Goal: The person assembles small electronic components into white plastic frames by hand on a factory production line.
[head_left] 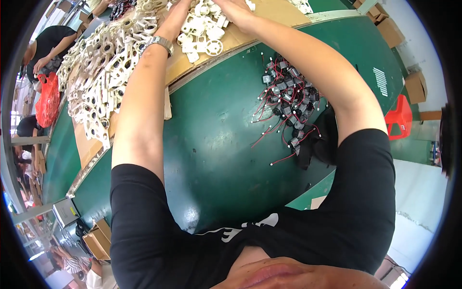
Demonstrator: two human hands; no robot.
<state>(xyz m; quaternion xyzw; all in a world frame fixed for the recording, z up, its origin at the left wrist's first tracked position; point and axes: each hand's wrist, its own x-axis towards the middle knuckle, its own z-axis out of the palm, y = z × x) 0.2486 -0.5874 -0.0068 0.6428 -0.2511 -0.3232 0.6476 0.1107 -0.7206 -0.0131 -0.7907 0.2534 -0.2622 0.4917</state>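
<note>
Both arms reach forward to a heap of white plastic parts at the top edge of the head view. My left hand (180, 10), below it a metal watch (160, 44) on the wrist, is at the left side of a small pile of white plastic housings (208, 28). On that pile's right side is my right hand (235, 10). The picture's edge cuts off the fingers of both, so what they hold is hidden. Left of my left arm spreads a larger heap of cream-white plastic parts (103, 62), some with dark round pieces in them.
Cardboard (279, 15) lies under the white parts on the green table (207, 139). Small motors with red wires (290, 94) are piled beside my right arm. A red stool (399, 118) stands at right. At left, another person (50, 45) is near a red plastic bag (47, 98).
</note>
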